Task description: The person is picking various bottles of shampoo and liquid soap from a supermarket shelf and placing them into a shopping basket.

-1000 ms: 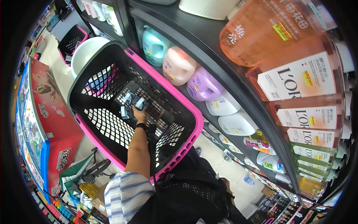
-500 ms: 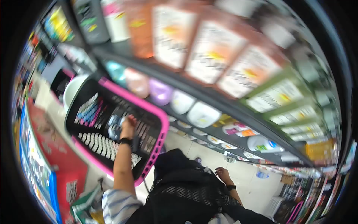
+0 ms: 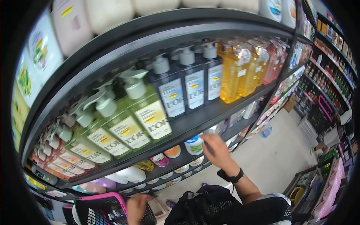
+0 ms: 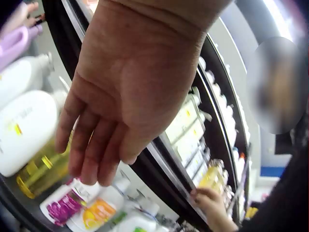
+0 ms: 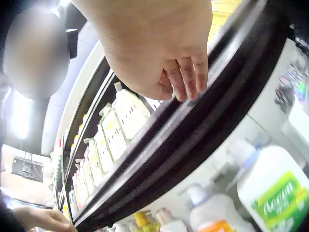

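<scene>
In the head view, the left hand is over the rim of the black basket with the pink edge, blurred, holding nothing visible. Out in front of the shelf edge, the right hand is raised beside a white bottle with a blue top on the lower shelf; whether they touch is unclear. The left wrist view has the left hand with relaxed, empty fingers. Near the shelf lip, the right hand hangs with loosely bent, empty fingers in the right wrist view.
Green pump bottles, dark pump bottles and yellow bottles line the middle shelf. Below them stand white, purple and other containers. Pale tiled floor runs to the right, with more shelving beyond it.
The head view has swung right along the shelf. The left hand has come up from inside the basket, where it was at small dark packages. The right hand has risen to the shelf.
</scene>
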Available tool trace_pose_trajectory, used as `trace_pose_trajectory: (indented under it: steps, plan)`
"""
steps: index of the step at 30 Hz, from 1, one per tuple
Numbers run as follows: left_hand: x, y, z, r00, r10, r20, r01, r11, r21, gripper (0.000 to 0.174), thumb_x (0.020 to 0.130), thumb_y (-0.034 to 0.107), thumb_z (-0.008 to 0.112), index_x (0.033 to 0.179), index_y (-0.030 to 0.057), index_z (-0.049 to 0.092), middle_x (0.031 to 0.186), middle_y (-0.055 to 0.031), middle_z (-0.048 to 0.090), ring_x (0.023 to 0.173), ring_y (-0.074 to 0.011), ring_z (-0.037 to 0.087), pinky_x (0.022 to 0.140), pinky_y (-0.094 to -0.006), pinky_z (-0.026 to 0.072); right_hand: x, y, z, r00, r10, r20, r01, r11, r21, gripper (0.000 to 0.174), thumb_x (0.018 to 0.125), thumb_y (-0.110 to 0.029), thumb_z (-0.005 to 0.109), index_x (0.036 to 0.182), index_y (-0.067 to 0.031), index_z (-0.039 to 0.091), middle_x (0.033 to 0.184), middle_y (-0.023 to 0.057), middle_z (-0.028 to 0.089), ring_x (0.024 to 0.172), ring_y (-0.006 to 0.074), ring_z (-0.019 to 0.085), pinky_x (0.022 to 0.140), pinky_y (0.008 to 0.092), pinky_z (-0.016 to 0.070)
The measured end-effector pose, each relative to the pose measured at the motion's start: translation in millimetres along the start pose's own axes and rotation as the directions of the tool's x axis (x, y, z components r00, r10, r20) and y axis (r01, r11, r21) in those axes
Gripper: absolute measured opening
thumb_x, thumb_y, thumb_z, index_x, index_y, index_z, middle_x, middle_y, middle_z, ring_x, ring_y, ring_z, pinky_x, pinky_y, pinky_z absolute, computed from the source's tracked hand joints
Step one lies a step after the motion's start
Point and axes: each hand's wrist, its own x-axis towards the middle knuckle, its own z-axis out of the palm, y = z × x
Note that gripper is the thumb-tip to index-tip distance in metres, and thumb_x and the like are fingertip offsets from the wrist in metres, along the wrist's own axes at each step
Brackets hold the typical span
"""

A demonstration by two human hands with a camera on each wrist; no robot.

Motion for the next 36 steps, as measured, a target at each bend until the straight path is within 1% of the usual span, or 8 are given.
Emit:
trace_pose_trajectory:
  steps: [4, 7, 13, 15, 19, 26, 28, 36]
  plan:
    - [30, 16, 99, 0.892, 0.307, 0.331, -0.329, 0.944, 0.012, 0.024, 0.091, 0.022, 0.055, 0.089, 0.0026, 0.068, 0.087, -0.0188, 0.067, 0.082, -0.0384, 0.063, 0.074, -0.0459, 0.0490, 56, 7, -42, 0.982, -0.022, -0.186, 0.013, 0.999, -0.050, 0.040, 0.082, 0.001, 0.061, 0.122, 0.0003, 0.054, 0.120, 0.0187, 0.057, 0.105, 0.0356, 0.058, 0.086, 0.0402, 0.0491]
    - [32, 62, 108, 0.824, 0.284, 0.490, -0.250, 0.959, -0.135, 0.023, 0.091, 0.022, 0.056, 0.088, 0.0031, 0.069, 0.088, -0.0183, 0.067, 0.083, -0.0379, 0.063, 0.075, -0.0449, 0.0496, 91, 9, -53, 0.970, 0.053, -0.238, -0.047, 0.998, 0.033, 0.047, 0.084, -0.002, 0.060, 0.129, 0.0009, 0.049, 0.133, 0.0196, 0.050, 0.114, 0.0382, 0.055, 0.090, 0.0406, 0.0488]
    - [29, 73, 113, 0.938, 0.175, 0.299, -0.217, 0.969, 0.116, 0.022, 0.090, 0.021, 0.058, 0.089, 0.0020, 0.069, 0.086, -0.0175, 0.068, 0.083, -0.0370, 0.064, 0.075, -0.0438, 0.0503, 154, 7, -63, 0.967, -0.019, -0.253, 0.015, 1.000, -0.020, 0.067, 0.087, -0.016, 0.059, 0.143, 0.0054, 0.029, 0.149, 0.0270, 0.028, 0.113, 0.0438, 0.056, 0.082, 0.0424, 0.0531]
    - [31, 77, 114, 0.954, 0.140, 0.264, -0.179, 0.976, 0.128, 0.020, 0.089, 0.018, 0.059, 0.088, 0.0008, 0.069, 0.086, -0.0173, 0.068, 0.085, -0.0371, 0.064, 0.076, -0.0433, 0.0506, 174, 8, -63, 0.952, 0.037, -0.303, -0.082, 0.987, -0.140, 0.073, 0.087, -0.021, 0.061, 0.145, 0.0039, 0.025, 0.148, 0.0272, 0.031, 0.090, 0.0390, 0.064, 0.073, 0.0419, 0.0542]
    - [32, 83, 120, 0.938, 0.222, 0.268, -0.259, 0.959, 0.112, 0.018, 0.089, 0.017, 0.059, 0.092, 0.0015, 0.068, 0.090, -0.0165, 0.069, 0.086, -0.0365, 0.064, 0.078, -0.0429, 0.0505, 196, 9, -62, 0.955, 0.186, -0.230, -0.229, 0.957, -0.179, 0.074, 0.088, -0.027, 0.060, 0.144, 0.0061, 0.024, 0.136, 0.0302, 0.042, 0.085, 0.0440, 0.064, 0.071, 0.0444, 0.0540]
    - [33, 91, 120, 0.942, 0.214, 0.259, -0.260, 0.953, 0.154, 0.018, 0.089, 0.018, 0.060, 0.094, 0.0027, 0.068, 0.092, -0.0144, 0.070, 0.088, -0.0336, 0.065, 0.080, -0.0411, 0.0510, 165, 7, -60, 0.942, 0.122, -0.313, -0.174, 0.974, -0.145, 0.080, 0.083, -0.027, 0.070, 0.144, 0.0029, 0.028, 0.131, 0.0262, 0.047, 0.089, 0.0405, 0.064, 0.069, 0.0400, 0.0548]
    - [32, 92, 120, 0.942, 0.232, 0.243, -0.270, 0.953, 0.139, 0.018, 0.089, 0.018, 0.060, 0.094, 0.0026, 0.068, 0.092, -0.0145, 0.070, 0.088, -0.0335, 0.065, 0.080, -0.0410, 0.0511, 149, 10, -62, 0.891, -0.117, -0.438, -0.001, 0.965, -0.261, 0.080, 0.081, -0.025, 0.073, 0.143, 0.0024, 0.031, 0.135, 0.0240, 0.045, 0.084, 0.0313, 0.067, 0.063, 0.0330, 0.0559]
    - [31, 100, 110, 0.950, 0.270, 0.158, -0.289, 0.951, 0.112, 0.016, 0.088, 0.017, 0.060, 0.089, 0.0026, 0.067, 0.087, -0.0139, 0.068, 0.083, -0.0346, 0.064, 0.077, -0.0415, 0.0503, 100, 9, -58, 0.864, -0.036, -0.501, 0.000, 0.997, -0.072, 0.081, 0.064, -0.021, 0.086, 0.134, -0.0031, 0.050, 0.131, 0.0185, 0.055, 0.086, 0.0259, 0.067, 0.060, 0.0303, 0.0540]
